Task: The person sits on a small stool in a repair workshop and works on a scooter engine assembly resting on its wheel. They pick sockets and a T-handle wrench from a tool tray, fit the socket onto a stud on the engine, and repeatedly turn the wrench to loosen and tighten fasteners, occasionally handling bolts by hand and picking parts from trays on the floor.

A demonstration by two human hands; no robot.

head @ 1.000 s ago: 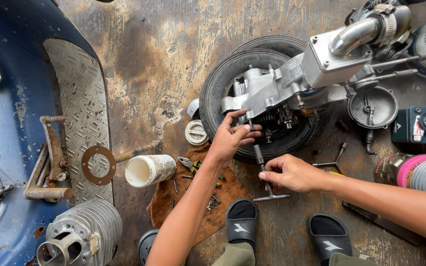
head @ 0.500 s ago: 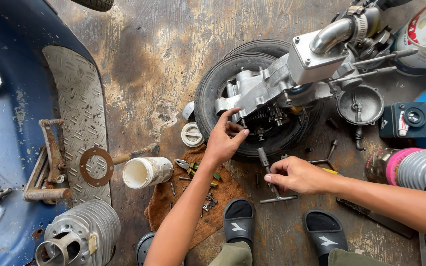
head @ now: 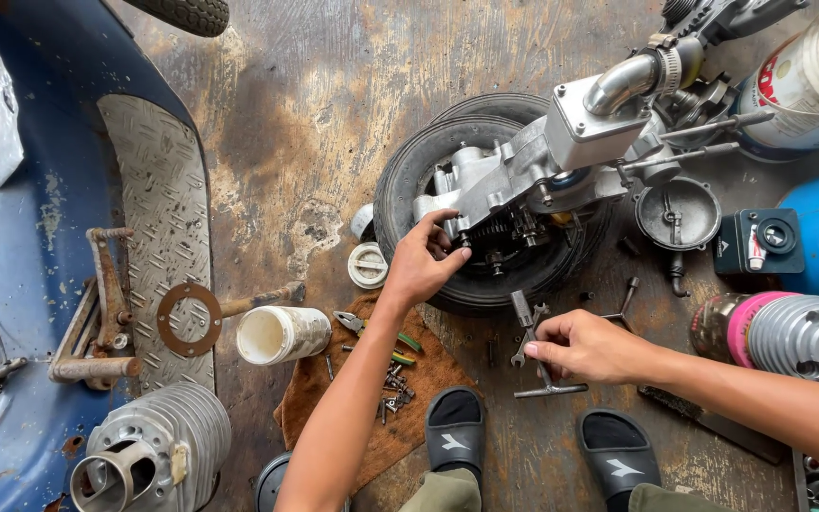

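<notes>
Head cam, left to right: blue scooter body (head: pixel 11 284) with checker-plate footboard (head: pixel 158 218), ring gasket (head: pixel 189 320) lying on it, finned cylinder (head: pixel 158 446) at bottom left. White plastic cup (head: pixel 282 334) on its side, next to a brown rag (head: pixel 372 398) holding pliers (head: pixel 357 324) and loose bolts (head: pixel 392 389).

Left hand (head: pixel 421 265) is up at the near end of the engine case (head: pixel 514 180), fingers curled and pinching something small at the casing edge; can't tell what. Case sits tilted across a small black tyre (head: pixel 428 180) on the concrete, centre of view.

Right hand (head: pixel 588 346) is low, between the tyre and the person's sandals (head: pixel 454 427), fingertips pressed together on the T-handle wrench (head: pixel 535 356) standing on the floor; a small spanner lies just beside it.

Handling judgement: case is cast metal, heavy, rigid, probably oily, and only cradled by the tyre, so it could rock. Grip by the solid casting body or lugs, not the chrome pipe (head: pixel 629 81), rods or exposed gears. Wrench is light, stiff; hold by the shaft or crossbar.

Farther right: round cover (head: pixel 678 213), pink-banded cylinder (head: pixel 789 332).
</notes>
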